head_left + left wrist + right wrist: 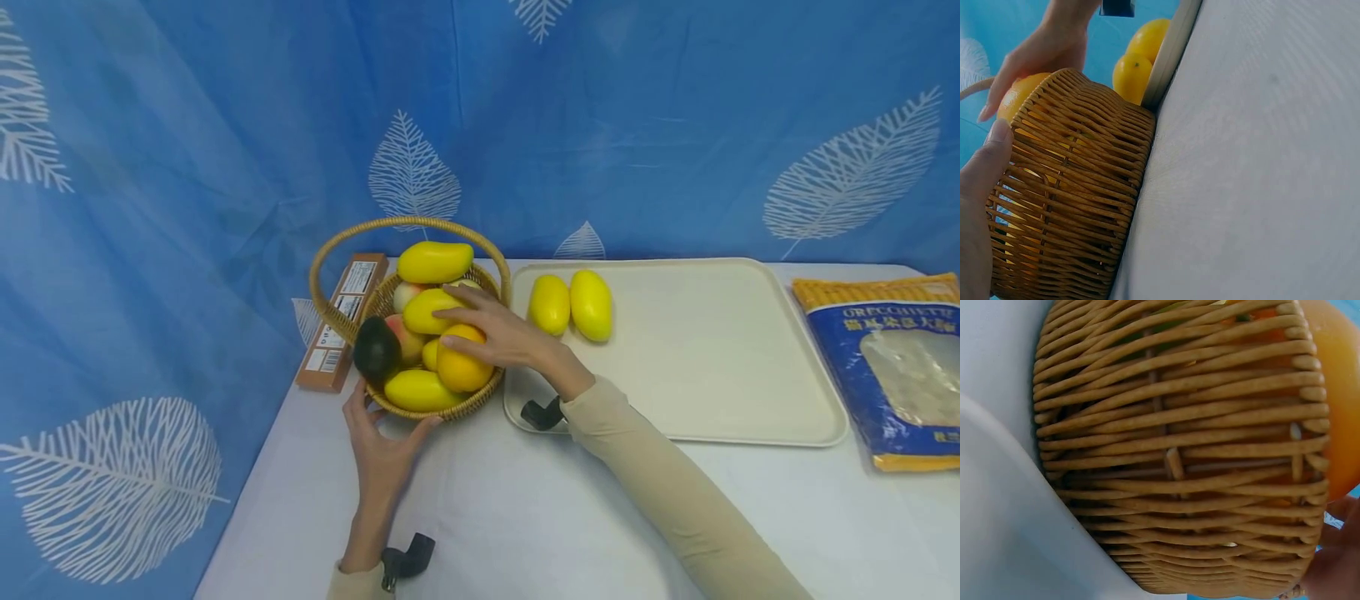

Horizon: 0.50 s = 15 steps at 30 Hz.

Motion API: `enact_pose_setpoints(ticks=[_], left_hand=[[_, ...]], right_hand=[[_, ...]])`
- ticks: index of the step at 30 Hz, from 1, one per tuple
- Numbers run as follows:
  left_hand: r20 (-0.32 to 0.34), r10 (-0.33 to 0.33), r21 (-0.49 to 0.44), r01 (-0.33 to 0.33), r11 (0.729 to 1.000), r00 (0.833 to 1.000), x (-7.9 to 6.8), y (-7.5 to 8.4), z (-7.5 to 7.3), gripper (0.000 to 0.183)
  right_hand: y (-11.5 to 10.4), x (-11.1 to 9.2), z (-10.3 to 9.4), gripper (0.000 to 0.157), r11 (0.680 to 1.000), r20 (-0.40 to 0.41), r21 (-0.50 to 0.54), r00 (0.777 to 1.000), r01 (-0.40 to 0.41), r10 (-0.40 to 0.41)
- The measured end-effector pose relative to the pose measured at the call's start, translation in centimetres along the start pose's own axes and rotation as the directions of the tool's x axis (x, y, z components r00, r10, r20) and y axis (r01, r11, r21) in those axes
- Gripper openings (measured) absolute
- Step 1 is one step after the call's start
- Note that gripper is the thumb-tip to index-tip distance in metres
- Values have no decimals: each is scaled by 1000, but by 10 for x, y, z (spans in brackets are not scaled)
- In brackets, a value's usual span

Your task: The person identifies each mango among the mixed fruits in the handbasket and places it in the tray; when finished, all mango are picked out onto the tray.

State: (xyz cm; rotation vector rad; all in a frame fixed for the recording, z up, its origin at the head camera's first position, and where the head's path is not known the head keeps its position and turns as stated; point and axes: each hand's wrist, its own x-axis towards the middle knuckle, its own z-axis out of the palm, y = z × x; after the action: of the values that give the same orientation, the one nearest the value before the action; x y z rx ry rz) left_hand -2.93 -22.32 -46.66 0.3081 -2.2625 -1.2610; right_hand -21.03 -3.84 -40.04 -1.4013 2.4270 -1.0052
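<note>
A wicker basket (480, 407) with a tall handle stands at the table's left, heaped with fruit. My left hand (386, 454) holds its near left side, the thumb (999, 134) against the rim. Over the fruit spreads my right hand (506, 329), fingers extended across a yellow mango (423, 312) and the thumb at an orange (461, 362). Other mangoes lie at the back (435, 262) and front (423, 391) of the basket. A dark green avocado (377, 350) sits by the left rim, next to a peach (408, 342). In the right wrist view the wickerwork (1185, 450) hides most of the fruit.
Right of the basket is a cream tray (705, 350), with two mangoes (550, 305) (591, 305) at its left end. A blue and yellow pasta bag (892, 367) lies at the far right. Behind the basket's left side lies a narrow brown box (322, 371). A blue leaf-patterned curtain (637, 133) hangs behind.
</note>
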Motion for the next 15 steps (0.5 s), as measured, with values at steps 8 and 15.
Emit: enact_pose_setpoints(ticks=[8,15], left_hand=[[2,20,5,-20,1000,1000,1,0,-1,110],[2,14,12,-14,1000,1000,-1,1,-1,109]], right_hand=[[-4,1,-2,46,998,-82,-10,995,56,-56],[-1,6,2,39,996,-51,20,995,91,-90]])
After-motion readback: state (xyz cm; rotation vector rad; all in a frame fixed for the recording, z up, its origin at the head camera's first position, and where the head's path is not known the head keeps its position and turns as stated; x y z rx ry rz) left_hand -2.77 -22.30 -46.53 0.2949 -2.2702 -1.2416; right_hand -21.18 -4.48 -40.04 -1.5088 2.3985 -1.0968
